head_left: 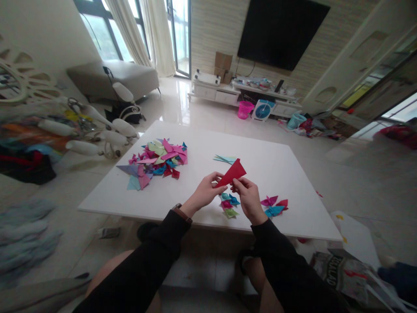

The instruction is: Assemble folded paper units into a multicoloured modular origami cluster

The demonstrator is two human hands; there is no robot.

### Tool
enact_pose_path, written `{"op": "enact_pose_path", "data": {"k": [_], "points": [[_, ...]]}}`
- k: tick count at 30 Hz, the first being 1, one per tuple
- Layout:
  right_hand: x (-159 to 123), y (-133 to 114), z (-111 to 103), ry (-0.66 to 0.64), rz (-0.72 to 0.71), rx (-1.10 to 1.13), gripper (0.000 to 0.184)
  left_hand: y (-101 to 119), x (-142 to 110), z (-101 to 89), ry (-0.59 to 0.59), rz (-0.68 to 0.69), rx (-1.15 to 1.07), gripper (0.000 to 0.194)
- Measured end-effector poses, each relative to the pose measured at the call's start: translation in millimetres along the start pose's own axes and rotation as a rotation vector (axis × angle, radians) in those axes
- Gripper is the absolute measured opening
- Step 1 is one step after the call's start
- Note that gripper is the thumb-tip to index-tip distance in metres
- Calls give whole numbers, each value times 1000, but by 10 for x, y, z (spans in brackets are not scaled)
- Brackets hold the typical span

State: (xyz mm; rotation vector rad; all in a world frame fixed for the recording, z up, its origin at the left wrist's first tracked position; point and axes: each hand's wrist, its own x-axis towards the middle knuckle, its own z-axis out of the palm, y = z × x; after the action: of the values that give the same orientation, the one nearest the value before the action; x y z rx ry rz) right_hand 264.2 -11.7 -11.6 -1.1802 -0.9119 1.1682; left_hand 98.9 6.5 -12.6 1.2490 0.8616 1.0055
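Note:
A folded piece of red paper (232,173), long and tapering, is held above the white table (208,143) between both hands. My left hand (206,189) pinches its narrow lower-left end, fingers closed. At the lower right edge, my right hand (248,195) grips the paper between thumb and fingertips. Beneath the hands lie several small folded paper pieces (229,204) in blue, pink and green. To the right of my right hand are a few more folded papers (275,207) in magenta, red and blue. Just beyond the red paper rest some thin green strips and pale paper (224,159).
A large heap of colourful folded paper (159,158) covers the table's left part. A lamp with white shades (112,132) stands by the left edge. Across the room are a TV cabinet (215,93), a pink basket (245,110) and a blue fan (263,110). Bags (345,274) lie at lower right.

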Motion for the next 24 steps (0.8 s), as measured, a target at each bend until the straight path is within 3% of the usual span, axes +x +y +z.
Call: {"op": "enact_pose_path", "data": {"k": [4,7,16,24], "points": [[7,28,-41,67,1,-29,29,-10,-45,-22,124,103,227,34],[12,39,-55,74,-1,-32,29,-20,-47,-28,141,136,285,27],[-17,-13,44,-41,-49,-16,26,-33,-37,8,86,-63,-112,38],[-35,-32,55,-49,-81,-29,28,-10,-68,25,56,-140,-296,50]]}}
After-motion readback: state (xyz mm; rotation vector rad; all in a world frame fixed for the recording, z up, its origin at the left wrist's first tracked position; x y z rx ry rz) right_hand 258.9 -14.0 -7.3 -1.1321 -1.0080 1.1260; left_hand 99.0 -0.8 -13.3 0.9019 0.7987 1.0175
